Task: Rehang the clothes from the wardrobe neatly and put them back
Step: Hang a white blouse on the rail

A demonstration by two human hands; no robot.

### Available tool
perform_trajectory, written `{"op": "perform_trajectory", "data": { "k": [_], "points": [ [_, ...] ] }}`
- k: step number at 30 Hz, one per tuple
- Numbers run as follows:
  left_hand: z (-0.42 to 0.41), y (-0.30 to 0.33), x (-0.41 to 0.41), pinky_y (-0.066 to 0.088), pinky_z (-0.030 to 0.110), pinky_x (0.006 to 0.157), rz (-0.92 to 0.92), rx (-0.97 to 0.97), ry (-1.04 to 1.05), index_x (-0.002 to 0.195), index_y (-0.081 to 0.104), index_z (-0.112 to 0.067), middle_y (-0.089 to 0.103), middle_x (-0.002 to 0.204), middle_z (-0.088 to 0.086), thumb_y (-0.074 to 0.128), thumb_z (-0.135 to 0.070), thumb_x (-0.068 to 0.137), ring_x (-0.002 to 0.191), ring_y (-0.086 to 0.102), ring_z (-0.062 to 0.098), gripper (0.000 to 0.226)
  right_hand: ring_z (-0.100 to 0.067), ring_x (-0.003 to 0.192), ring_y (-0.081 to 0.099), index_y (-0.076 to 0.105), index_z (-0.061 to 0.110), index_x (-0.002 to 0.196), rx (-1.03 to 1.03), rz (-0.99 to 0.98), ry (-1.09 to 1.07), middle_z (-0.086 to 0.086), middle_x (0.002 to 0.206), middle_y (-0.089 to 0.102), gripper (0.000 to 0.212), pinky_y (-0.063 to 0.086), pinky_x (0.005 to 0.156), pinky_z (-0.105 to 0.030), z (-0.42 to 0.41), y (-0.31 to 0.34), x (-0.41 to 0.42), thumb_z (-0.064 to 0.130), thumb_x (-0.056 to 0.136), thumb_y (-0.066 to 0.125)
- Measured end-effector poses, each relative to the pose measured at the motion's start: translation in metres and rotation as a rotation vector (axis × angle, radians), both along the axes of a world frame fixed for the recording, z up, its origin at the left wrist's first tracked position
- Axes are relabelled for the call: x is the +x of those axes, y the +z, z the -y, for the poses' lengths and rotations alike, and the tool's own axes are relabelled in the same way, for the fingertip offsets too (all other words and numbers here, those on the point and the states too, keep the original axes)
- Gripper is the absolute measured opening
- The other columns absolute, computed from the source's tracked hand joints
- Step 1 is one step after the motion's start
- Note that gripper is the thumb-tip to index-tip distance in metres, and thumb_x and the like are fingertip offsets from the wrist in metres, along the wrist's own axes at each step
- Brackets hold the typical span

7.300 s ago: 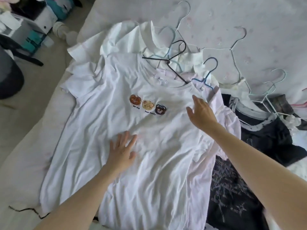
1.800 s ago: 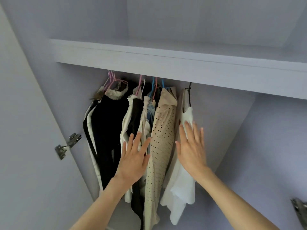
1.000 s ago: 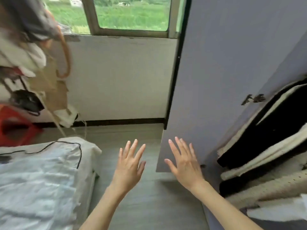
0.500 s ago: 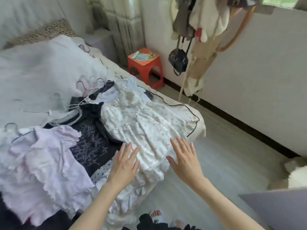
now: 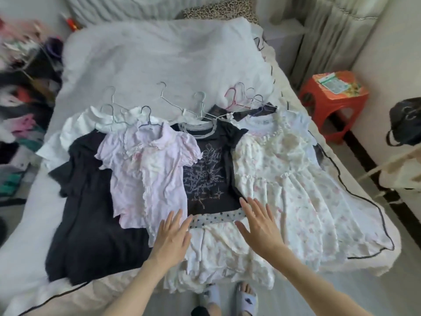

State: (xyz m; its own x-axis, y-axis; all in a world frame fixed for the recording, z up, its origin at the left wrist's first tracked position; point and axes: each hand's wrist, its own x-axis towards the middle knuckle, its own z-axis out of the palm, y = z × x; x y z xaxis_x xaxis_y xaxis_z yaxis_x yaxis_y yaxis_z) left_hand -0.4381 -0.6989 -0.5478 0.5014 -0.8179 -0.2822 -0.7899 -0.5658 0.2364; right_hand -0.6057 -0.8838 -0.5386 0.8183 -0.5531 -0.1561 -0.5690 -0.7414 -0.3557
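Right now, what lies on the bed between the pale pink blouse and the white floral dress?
In the head view, a dark printed top on a hanger lies between the pale pink blouse and the white floral dress; both overlap its edges.

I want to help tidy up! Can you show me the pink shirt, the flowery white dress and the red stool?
pink shirt [image 5: 157,169], head view, on its front panel.
flowery white dress [image 5: 289,179], head view, on its waist.
red stool [image 5: 341,96], head view, on its front edge.
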Motion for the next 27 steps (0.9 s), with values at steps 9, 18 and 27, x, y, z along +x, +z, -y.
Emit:
{"op": "perform_trajectory", "data": {
  "k": [9, 18, 27],
  "points": [
    [-0.005, -0.052, 0.089, 0.024, 0.049, 0.109, -0.025, 0.004, 0.145, 0.140, 0.039, -0.016, 0.031, 0.149, 0.011, 0.048, -0.022, 0.094, 0.138, 0.025, 0.035, 0.047, -0.017, 0.144, 0.003, 0.004, 0.022, 0.150, 0.038, -0.126, 0.092, -0.001, 0.157, 0.009, 0.062, 0.000, 0.117, -0.035, 0.017, -0.028, 0.123, 0.047, 0.098, 0.028],
    [-0.017, -0.120, 0.224, 0.048, 0.054, 0.088, -0.080, 0.065, 0.247, 0.132, 0.044, -0.014, 0.049, 0.134, 0.018, 0.045, -0.027, 0.087, 0.120, 0.051, 0.040, 0.047, -0.020, 0.141, 0.020, 0.016, 0.016, 0.148, 0.104, -0.266, 0.104, -0.005, 0.152, 0.025, 0.058, 0.010, 0.117, -0.039, 0.029, -0.096, 0.286, 0.040, 0.098, 0.036],
    [0.014, -0.200, 0.315, 0.031, 0.062, 0.099, -0.104, 0.013, 0.210, 0.144, 0.025, -0.024, 0.023, 0.151, 0.015, 0.017, -0.059, 0.093, 0.137, 0.024, 0.037, 0.062, -0.028, 0.142, 0.017, 0.015, 0.007, 0.147, 0.032, -0.108, 0.114, -0.015, 0.153, 0.020, 0.061, 0.013, 0.116, -0.042, 0.099, -0.160, 0.468, 0.035, 0.098, 0.038]
  ]
}}
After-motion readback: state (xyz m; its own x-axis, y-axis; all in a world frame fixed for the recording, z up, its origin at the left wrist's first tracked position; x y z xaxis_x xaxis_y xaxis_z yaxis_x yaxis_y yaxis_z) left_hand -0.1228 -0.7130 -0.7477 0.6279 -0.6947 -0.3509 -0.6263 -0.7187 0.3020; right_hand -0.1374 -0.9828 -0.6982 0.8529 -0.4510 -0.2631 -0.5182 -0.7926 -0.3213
